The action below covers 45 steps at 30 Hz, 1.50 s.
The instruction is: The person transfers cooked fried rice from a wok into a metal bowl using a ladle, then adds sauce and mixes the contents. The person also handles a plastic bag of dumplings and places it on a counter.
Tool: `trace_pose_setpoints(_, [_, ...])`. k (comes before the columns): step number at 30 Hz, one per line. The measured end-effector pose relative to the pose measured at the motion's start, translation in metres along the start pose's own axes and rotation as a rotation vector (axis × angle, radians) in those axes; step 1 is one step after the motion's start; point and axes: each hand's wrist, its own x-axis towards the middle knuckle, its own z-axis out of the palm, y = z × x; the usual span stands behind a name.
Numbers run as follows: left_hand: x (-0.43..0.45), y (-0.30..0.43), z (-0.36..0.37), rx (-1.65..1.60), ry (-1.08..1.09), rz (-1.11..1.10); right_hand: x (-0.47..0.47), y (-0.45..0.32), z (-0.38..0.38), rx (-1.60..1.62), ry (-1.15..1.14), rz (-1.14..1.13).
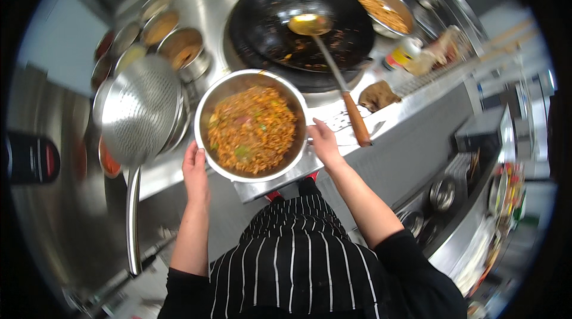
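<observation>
A round metal bowl (306,109) of fried, browned food with green bits sits between my two hands, near the front edge of the steel counter. My left hand (195,167) grips its lower left rim, thumb on top. At the bowl's right side is my right hand (325,141), its fingers against the wall and partly hidden. Behind the bowl stands a black wok (263,15) with dark food scraps inside. A ladle (330,59) with a wooden handle rests in the wok, its handle end sticking out over the counter edge.
On the left, a perforated strainer (140,104) with a long steel handle lies over several seasoning containers (181,46). To the right are a bowl of shredded food (386,12), a bottle (403,53) and a crumpled brown cloth (379,96). A lower shelf unit with metal pans (442,194) stands farther right.
</observation>
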Motion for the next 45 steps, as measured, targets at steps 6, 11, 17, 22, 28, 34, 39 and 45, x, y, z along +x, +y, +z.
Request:
trace_pose_setpoints(6, [0.037, 0.003, 0.012, 0.027, -0.055, 0.025, 0.009, -0.01, 0.009, -0.164, 0.015, -0.234])
trace_pose_setpoints(11, [0.033, 0.01, -0.001, 0.06, -0.084, -0.035, 0.002, -0.019, -0.008, -0.21, -0.139, 0.074])
trace_pose_setpoints(17, [-0.073, 0.079, 0.065, 0.279, -0.035, -0.121, -0.023, 0.017, -0.056, 0.116, -0.157, -0.019])
trace_pose_setpoints(22, [-0.147, 0.062, 0.143, 0.398, -0.062, -0.077, -0.062, 0.022, -0.171, 0.206, -0.11, -0.073])
trace_pose_setpoints(28, [-0.2, 0.01, 0.299, 0.287, -0.408, -0.152, -0.086, 0.037, -0.353, 0.254, -0.027, 0.044])
trace_pose_setpoints(34, [-0.228, -0.048, 0.426, 0.155, -0.469, -0.211, -0.104, 0.058, -0.48, 0.323, 0.359, -0.056])
trace_pose_setpoints(39, [-0.227, -0.061, 0.502, 0.199, -0.568, -0.22, -0.095, 0.063, -0.544, 0.302, 0.439, 0.012])
trace_pose_setpoints(45, [-0.184, -0.054, 0.566, 0.212, -0.596, -0.156, -0.052, 0.047, -0.554, 0.365, 0.486, 0.052])
